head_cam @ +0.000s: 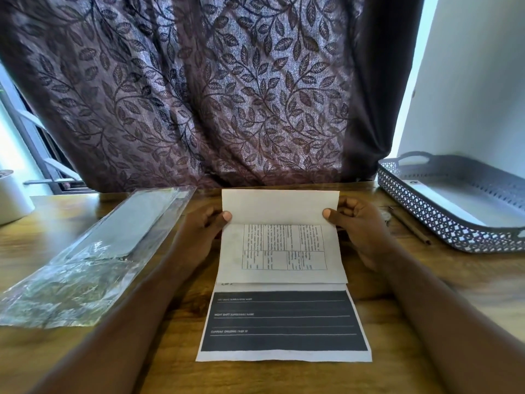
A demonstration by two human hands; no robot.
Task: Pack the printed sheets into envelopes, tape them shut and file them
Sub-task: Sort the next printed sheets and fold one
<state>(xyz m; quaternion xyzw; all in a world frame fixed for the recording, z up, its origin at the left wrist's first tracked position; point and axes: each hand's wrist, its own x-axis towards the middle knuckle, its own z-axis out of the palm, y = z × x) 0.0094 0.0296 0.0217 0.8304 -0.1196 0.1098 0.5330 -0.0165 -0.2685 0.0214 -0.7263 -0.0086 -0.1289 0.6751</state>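
Black-banded sheet (284, 322); perhaps purple leaf-patterned curtain (213, 95).

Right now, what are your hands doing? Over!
Left hand and right hand pinch printed sheet at the fold. Sheet partly folded, not enveloped yet. Nothing blocking it.

Daylight floods in at both sides — window (11, 132) blown out at left edge, wall (468, 81) bright at upper right — and the curtain (199, 95) glows backlit mid-frame. Desk (284, 378) dim and warm, glare streaks on the plastic packet (85, 265) at left. Wide-angle bowing at the edges, bottom corners smeared soft; fine print on the sheet (281, 245) unreadable.
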